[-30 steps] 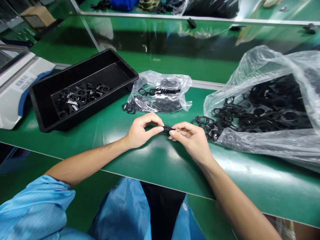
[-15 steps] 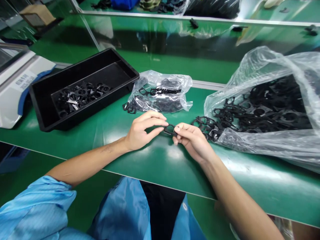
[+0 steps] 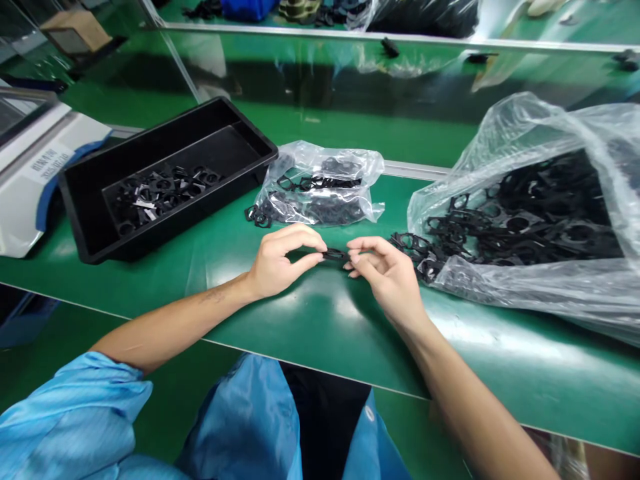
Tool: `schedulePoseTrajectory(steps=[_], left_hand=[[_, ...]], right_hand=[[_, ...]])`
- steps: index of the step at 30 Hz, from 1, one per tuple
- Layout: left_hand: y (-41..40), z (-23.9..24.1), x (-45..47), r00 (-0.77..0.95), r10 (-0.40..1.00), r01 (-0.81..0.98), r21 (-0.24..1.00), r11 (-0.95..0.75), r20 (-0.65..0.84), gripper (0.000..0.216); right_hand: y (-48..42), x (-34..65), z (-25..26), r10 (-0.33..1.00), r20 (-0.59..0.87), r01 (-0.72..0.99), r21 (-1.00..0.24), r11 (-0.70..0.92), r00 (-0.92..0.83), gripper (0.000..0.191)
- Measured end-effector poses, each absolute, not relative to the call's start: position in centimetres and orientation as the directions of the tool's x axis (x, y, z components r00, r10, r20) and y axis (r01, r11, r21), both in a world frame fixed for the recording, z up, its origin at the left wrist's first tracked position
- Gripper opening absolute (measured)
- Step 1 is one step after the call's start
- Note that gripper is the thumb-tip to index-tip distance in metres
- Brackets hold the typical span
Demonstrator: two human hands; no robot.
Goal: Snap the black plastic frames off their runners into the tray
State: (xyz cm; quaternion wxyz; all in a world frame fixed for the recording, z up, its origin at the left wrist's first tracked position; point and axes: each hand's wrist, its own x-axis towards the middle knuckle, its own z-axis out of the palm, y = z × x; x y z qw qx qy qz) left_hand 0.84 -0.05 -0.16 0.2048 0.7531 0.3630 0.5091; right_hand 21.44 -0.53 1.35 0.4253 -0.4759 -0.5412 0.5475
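Between the thumb and index finger of my left hand is a small black plastic frame part, seen nearly edge-on. Its right end points at my right hand, whose thumb and fingertips are slightly apart just beside that end. Whether a right fingertip touches the part is hard to tell. Right of my right hand, loose black frame parts spill from the mouth of a large clear plastic bag filled with similar parts.
A black tray with a pile of black parts stands at the left, beside a white and blue machine. Behind my hands lies a smaller clear bag of parts on the green table. A metal-edged shelf crosses the back.
The frame part has turned from showing its opening to nearly edge-on. My right fingers have loosened from its right end and shifted slightly right; my left hand keeps its pinch.
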Motion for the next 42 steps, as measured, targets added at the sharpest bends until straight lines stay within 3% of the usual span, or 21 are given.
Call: schedulePoseTrajectory(steps=[4, 9, 14, 21, 33, 42], left_hand=[[0.02, -0.05, 0.89, 0.183, 0.799, 0.324, 0.732, -0.599, 0.573, 0.006], [-0.14, 0.04, 0.99, 0.172, 0.827, 0.317, 0.765, -0.561, 0.535, 0.006], [-0.21, -0.34, 1.15, 0.147, 0.88, 0.242, 0.846, -0.475, 0.452, 0.01], [-0.13, -0.93, 1.55, 0.152, 0.962, 0.03, 0.972, -0.233, 0.225, 0.025], [-0.16, -0.64, 1.38, 0.203, 0.964, 0.008, 0.984, -0.177, 0.172, 0.028], [0.23, -0.89, 1.47, 0.287, 0.952, -0.304, 0.932, 0.199, -0.109, 0.033]], right_hand=[[-0.67, 21.7, 1.51, 0.967, 0.097, 0.169, -0.976, 0.139, -0.235, 0.015], [-0.94, 21.47, 1.51, 0.953, 0.14, 0.194, -0.961, 0.195, -0.269, 0.011], [-1.1, 21.29, 1.49, 0.96, 0.103, 0.194, -0.968, 0.156, -0.26, 0.02], [-1.05, 21.31, 1.14, 0.977, 0.061, 0.153, -0.984, 0.094, -0.206, 0.018], [-0.93, 21.27, 1.93, 0.978, -0.008, 0.078, -0.997, 0.009, -0.21, 0.026], [-0.63, 20.9, 1.92, 0.966, -0.179, -0.05, -0.98, -0.191, -0.189, 0.03]])
